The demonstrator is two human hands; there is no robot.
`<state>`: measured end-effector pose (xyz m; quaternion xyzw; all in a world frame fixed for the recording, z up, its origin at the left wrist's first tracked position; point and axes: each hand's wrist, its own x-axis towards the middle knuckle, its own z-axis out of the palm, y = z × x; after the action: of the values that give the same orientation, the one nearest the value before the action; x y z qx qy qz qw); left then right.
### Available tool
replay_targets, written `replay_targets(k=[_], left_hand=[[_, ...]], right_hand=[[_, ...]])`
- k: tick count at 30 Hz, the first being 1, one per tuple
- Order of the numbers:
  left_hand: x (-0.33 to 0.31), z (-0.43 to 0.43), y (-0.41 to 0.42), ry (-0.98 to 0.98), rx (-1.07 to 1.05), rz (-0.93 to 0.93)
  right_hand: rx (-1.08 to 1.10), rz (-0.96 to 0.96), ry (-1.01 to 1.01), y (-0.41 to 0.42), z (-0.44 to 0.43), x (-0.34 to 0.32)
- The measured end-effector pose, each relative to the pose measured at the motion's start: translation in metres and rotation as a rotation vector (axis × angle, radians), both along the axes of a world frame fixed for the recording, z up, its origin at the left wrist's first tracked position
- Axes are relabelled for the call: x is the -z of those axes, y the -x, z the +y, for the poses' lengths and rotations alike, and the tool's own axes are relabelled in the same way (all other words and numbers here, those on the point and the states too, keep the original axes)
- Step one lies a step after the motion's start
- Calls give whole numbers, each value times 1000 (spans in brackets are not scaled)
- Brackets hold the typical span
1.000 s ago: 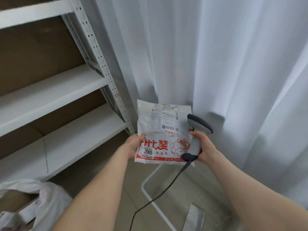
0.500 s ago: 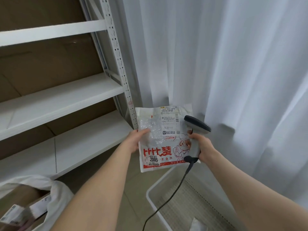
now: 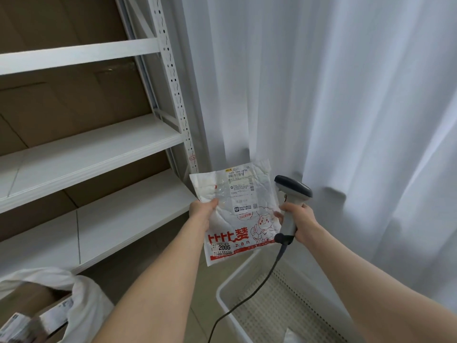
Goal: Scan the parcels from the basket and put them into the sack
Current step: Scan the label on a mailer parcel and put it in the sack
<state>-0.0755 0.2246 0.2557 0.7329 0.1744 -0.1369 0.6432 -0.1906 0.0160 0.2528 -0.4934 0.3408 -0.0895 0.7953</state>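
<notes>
A white padded parcel (image 3: 237, 219) with red print and a shipping label hangs in the air, pinched at its left edge by my left hand (image 3: 201, 211). My right hand (image 3: 300, 222) grips a grey handheld scanner (image 3: 291, 194) just right of the parcel, its head level with the label and its fingertips touching the parcel's right edge. The scanner's dark cable drops toward the white perforated basket (image 3: 230, 297) at the bottom right, where a corner of another parcel (image 3: 293, 336) shows. The white sack (image 3: 81, 290) lies open at the bottom left with boxes inside.
White metal shelving (image 3: 99, 144) with cardboard behind it fills the left side. White curtains (image 3: 321, 95) hang across the back and right. Tiled floor shows between the sack and the basket.
The parcel has tilted and its lower edge hangs freer, with my left hand gripping higher on its left side. The view has swung left, bringing more of the sack into sight.
</notes>
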Motion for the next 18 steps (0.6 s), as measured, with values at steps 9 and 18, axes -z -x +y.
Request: replay_targets(k=[9,18], left_hand=[[4,3,-4,-51,2,28],[5,6,-7,66,-5,42]], right_hand=[[-242,-57,110,-1,19,-17],[-203,-5,122,1,16,-14]])
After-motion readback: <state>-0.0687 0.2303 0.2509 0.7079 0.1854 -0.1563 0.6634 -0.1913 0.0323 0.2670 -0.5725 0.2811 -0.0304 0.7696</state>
